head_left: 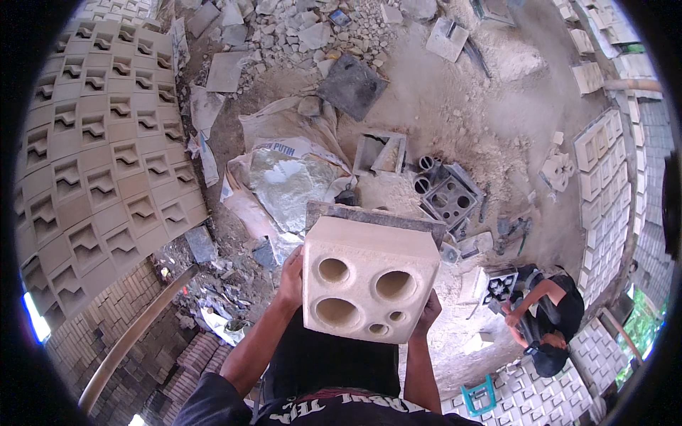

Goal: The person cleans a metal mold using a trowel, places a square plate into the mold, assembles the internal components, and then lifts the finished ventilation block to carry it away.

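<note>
A pale ventilation block (366, 273) with several round holes of different sizes is held up in front of my body. My left hand (290, 278) grips its left side, fingers wrapped behind the edge. At the lower right side, my right hand (427, 314) holds the block too, its fingers mostly hidden behind it. Along the block's far edge lies a dark flat board (341, 211); whether my fingers also touch it is hidden. Beyond the block, slightly right, a dark mould (450, 193) with round openings sits on the dusty ground.
Stacked patterned blocks (106, 142) rise on the left, more (604, 170) on the right. An open sack of pale powder (288, 174) lies ahead, near a dark square slab (352, 86) and rubble (284, 32). A co-worker (550, 312) crouches at right, near a teal stool (479, 397).
</note>
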The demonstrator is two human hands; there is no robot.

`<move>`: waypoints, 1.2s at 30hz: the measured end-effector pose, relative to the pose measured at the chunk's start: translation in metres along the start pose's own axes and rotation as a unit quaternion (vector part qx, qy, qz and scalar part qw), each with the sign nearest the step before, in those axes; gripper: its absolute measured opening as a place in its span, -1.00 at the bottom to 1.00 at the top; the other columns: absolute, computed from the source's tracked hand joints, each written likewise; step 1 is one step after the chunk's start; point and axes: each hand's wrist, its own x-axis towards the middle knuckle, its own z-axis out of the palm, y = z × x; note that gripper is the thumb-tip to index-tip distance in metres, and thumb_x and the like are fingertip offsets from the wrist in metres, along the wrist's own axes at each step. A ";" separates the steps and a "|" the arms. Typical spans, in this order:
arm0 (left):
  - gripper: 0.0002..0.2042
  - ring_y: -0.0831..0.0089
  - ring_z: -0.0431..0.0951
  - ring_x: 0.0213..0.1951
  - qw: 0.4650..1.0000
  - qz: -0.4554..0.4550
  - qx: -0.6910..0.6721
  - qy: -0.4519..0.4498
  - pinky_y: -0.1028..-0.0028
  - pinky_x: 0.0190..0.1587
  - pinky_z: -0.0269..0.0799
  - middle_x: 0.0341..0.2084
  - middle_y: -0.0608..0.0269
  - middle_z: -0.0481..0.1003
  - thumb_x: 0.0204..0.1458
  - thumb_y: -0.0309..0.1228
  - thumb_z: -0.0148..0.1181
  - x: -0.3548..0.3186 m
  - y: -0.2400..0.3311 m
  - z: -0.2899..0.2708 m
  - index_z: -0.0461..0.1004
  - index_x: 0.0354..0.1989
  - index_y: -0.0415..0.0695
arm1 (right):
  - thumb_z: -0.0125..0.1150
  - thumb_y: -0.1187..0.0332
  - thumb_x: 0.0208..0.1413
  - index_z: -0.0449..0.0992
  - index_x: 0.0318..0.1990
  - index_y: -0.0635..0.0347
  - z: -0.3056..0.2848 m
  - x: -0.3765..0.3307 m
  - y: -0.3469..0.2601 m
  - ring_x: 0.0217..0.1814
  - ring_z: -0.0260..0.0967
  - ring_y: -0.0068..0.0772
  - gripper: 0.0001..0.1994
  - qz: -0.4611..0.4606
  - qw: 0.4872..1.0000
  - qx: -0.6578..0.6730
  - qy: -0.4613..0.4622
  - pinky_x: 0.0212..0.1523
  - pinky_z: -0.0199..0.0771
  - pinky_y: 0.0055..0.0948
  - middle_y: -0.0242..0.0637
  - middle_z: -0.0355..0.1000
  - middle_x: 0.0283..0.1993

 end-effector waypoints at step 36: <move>-0.68 0.55 0.50 -0.22 0.923 0.353 0.094 -0.119 0.56 -0.17 0.43 -0.20 0.22 0.50 0.26 -0.30 -0.12 -0.240 0.237 0.151 0.36 -0.01 -0.32 | 0.14 0.36 0.11 0.54 -0.23 0.45 -0.126 -0.061 -0.414 -0.40 0.37 -0.57 -0.75 -0.222 0.961 0.144 -0.075 -0.35 0.35 -0.57 -0.27 0.50 -0.38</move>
